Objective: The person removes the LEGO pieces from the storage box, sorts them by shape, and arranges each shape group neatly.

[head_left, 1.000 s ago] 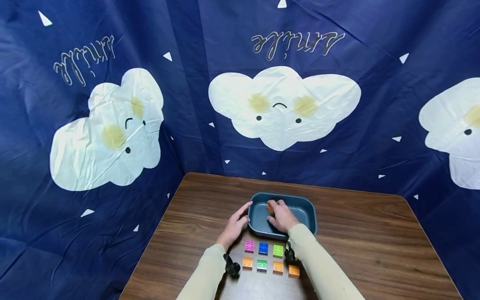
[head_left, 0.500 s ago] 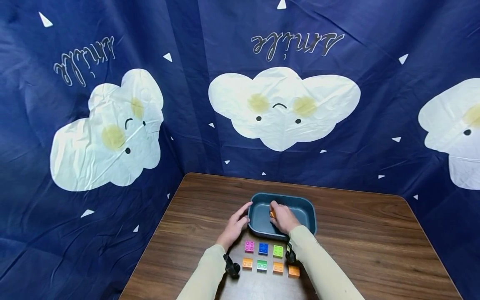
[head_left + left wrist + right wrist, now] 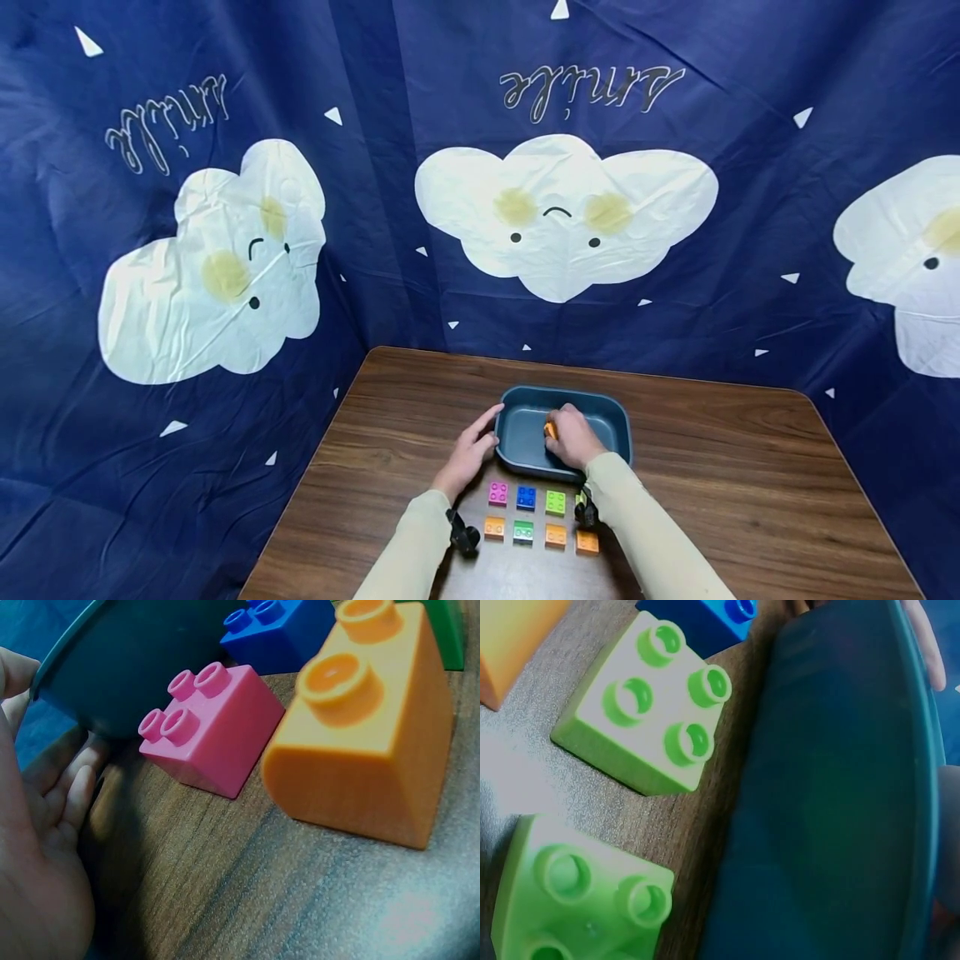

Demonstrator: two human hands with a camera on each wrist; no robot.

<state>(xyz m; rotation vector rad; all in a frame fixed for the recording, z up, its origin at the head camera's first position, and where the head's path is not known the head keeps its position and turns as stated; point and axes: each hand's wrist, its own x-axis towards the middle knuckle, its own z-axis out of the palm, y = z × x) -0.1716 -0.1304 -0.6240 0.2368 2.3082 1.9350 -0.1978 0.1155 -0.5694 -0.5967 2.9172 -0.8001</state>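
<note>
My right hand (image 3: 574, 438) reaches into the dark teal tub (image 3: 517, 463) and pinches an orange toy brick (image 3: 551, 430) between thumb and fingers. Part of that brick is hidden by the hand. At the tub's left end, my left hand (image 3: 471, 452) touches the rim with relaxed, spread fingers; the left wrist view shows several of its fingers (image 3: 81, 796) lying beside the outer wall. In the right wrist view the tub's side covers most of the right hand.
Two rows of toy bricks stand before the tub: pink (image 3: 498, 493), blue (image 3: 526, 498), lime (image 3: 555, 502) and another lime brick (image 3: 577, 900); nearer, orange (image 3: 494, 527), green (image 3: 523, 532) and two more orange ones (image 3: 587, 542). A blue cloud-print curtain (image 3: 390, 208) surrounds the wooden table (image 3: 720, 467).
My right hand has shifted slightly right and nearer within the tub, and the orange brick moved along with it. The left hand and the rows of bricks have stayed put.
</note>
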